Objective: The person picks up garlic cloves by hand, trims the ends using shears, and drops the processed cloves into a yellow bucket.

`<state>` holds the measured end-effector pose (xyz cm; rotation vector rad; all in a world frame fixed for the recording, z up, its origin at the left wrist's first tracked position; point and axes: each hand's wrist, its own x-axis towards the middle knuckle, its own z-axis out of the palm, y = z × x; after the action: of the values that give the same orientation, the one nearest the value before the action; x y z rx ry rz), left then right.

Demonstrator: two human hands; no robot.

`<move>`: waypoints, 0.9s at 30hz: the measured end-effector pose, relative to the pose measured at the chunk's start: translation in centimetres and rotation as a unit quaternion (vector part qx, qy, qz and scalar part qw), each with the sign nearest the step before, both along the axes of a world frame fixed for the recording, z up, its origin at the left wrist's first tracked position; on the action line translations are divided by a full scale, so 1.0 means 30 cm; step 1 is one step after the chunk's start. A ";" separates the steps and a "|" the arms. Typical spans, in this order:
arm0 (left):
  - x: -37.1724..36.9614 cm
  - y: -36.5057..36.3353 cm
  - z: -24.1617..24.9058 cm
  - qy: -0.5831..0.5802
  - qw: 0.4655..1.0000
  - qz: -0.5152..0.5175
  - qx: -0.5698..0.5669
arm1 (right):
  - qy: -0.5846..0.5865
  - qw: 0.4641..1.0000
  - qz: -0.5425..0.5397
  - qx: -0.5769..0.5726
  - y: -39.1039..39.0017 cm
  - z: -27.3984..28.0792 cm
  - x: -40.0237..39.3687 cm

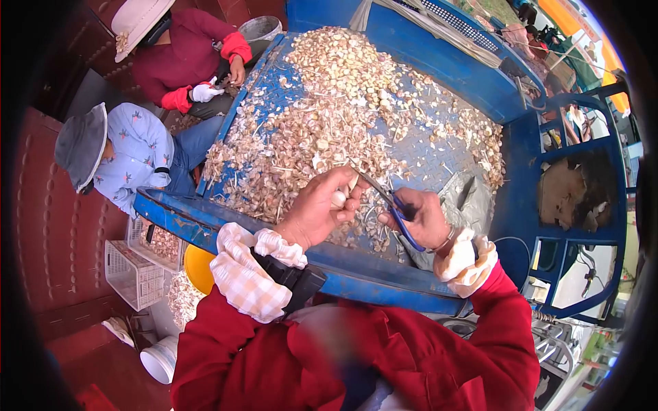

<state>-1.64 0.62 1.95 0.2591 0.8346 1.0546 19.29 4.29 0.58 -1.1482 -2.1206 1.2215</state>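
Note:
Over the near edge of the blue truck bed [226, 229], my left hand [319, 209] is closed around a garlic bulb [338, 198], its pale stem pointing up between thumb and fingers. My right hand [421, 219] grips scissors [399, 214] with blue handles. Their dark blades reach leftward to the stem by my left fingertips; whether they touch it is too small to tell. Beneath and beyond both hands lies a heap of garlic pieces and skins [329, 130]. Near my right hand is a crumpled grey plastic sheet [467, 198].
Two people sit at the left, one in a dark hat [81, 147], one in a pale hat [140, 20]. White crates [133, 277], a yellow tub [199, 267] and a white bucket [159, 359] stand lower left. A blue metal frame [569, 236] rises at the right.

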 end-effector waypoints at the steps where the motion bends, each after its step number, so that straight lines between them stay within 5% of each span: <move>1: 0.004 0.001 0.003 0.000 1.000 0.004 0.000 | 0.000 1.000 0.004 0.000 0.004 -0.003 -0.003; 8: 0.003 -0.004 -0.014 0.118 0.988 -0.064 0.080 | -0.016 0.999 0.043 0.022 0.045 -0.020 0.024; 11: 0.004 -0.006 -0.005 0.149 0.977 -0.107 0.105 | 0.026 0.975 0.077 -0.209 0.050 -0.022 0.049; 16: -0.008 0.016 0.007 0.077 0.992 -0.076 0.062 | 0.073 0.926 0.018 -0.371 0.080 -0.137 0.045; 20: -0.035 0.025 0.007 -0.027 0.999 0.013 0.039 | -0.132 0.983 0.114 -0.053 0.167 -0.427 0.116; 22: -0.049 0.031 -0.009 -0.040 0.998 0.019 0.037 | -0.071 0.983 0.097 -0.140 0.113 -0.639 0.117; 27: -0.054 0.033 -0.008 0.004 0.997 0.073 0.004 | -0.084 0.979 0.136 -0.124 -0.053 -0.938 0.023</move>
<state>-3.26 1.62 1.70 0.2122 0.8658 1.1941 19.99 2.69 -27.56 -1.1234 -2.3627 1.5998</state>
